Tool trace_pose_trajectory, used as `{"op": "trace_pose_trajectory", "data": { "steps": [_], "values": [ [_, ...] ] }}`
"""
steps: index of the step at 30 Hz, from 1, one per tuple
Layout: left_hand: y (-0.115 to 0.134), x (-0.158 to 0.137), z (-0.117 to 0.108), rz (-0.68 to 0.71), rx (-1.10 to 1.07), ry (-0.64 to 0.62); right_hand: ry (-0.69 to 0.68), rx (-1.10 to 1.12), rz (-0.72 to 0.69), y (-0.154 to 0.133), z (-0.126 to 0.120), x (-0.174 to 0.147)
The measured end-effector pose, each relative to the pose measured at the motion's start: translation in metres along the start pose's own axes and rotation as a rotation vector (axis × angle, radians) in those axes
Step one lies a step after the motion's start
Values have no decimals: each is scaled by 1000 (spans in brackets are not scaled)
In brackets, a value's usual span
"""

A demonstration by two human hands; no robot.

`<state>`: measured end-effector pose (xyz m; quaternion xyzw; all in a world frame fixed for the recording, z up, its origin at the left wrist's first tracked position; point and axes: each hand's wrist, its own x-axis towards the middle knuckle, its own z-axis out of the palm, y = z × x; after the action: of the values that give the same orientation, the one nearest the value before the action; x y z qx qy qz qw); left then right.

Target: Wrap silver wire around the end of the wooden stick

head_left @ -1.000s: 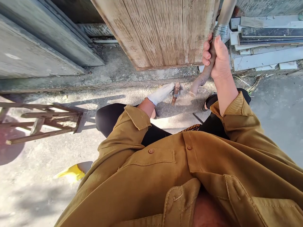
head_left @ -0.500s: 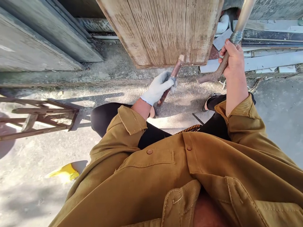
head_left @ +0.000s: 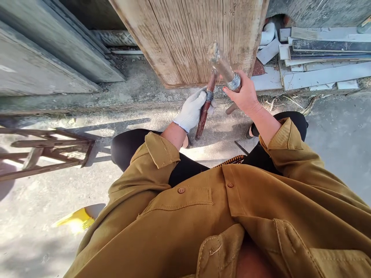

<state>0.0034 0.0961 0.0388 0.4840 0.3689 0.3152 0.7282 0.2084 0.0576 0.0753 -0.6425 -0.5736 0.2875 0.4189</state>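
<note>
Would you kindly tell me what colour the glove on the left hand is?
White; the glove shows best in the head view, closed around a reddish-brown stick.

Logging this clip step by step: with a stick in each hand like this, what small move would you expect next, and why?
Probably a short downward tap. The right hand holds the wire-wrapped stick raised, its top end just above the reddish stick, which the gloved left hand holds nearly upright near the ground. The two tops look nearly together, though contact cannot be told.

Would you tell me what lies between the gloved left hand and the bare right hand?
In the head view, only the reddish stick held by the left hand separates it from the right hand.
</note>
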Motion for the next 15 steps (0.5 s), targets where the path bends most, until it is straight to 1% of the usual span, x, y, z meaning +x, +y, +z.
{"op": "trace_pose_trajectory", "data": {
  "steps": [3,6,9,12,15],
  "values": [
    [1,-2,5,-74,-77,11,-8,-165,-24,0,6,-1],
    [5,-5,10,-126,-167,0,-8,-260,-2,1,7,0],
    [9,-7,14,-178,-242,-6,3,-230,-17,3,10,0],
    [11,-7,17,-231,-289,23,22,-188,-52,5,12,-1],
    [12,-5,18,-271,-319,29,13,-202,-44,5,13,-1]
  ]
}}
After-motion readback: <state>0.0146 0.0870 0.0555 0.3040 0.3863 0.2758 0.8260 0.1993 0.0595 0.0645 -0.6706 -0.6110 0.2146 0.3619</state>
